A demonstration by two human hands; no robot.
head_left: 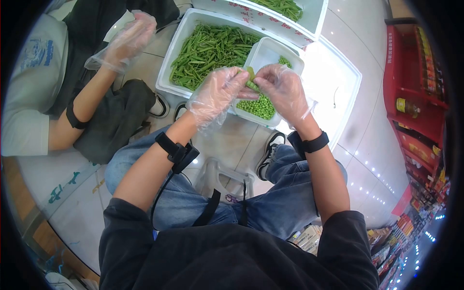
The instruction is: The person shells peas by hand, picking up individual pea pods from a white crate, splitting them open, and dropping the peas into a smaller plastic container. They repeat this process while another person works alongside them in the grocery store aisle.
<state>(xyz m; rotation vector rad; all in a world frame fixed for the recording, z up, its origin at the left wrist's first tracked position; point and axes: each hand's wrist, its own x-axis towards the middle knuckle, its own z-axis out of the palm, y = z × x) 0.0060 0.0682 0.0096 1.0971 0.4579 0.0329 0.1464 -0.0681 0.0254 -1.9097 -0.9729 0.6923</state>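
Between my two gloved hands is a green pea pod (pixel 251 83), split open, with a row of peas showing. My left hand (pixel 217 93) is closed on the pod from the left, and my right hand (pixel 284 89) pinches it from the right. Both wear clear plastic gloves. Below them stands a white plastic tub (pixel 269 47) holding shelled peas (pixel 260 107), with a few more peas at its far right corner. Behind my left hand, a white foam box (pixel 166 72) is filled with green pea pods (pixel 205 50).
Another foam box (pixel 316 19) with pods stands at the back. A white foam lid (pixel 345 82) lies at the right, a thin stem on it. Left of me sits a person with a gloved hand (pixel 130 38) raised. Red store shelves (pixel 415 106) line the right side.
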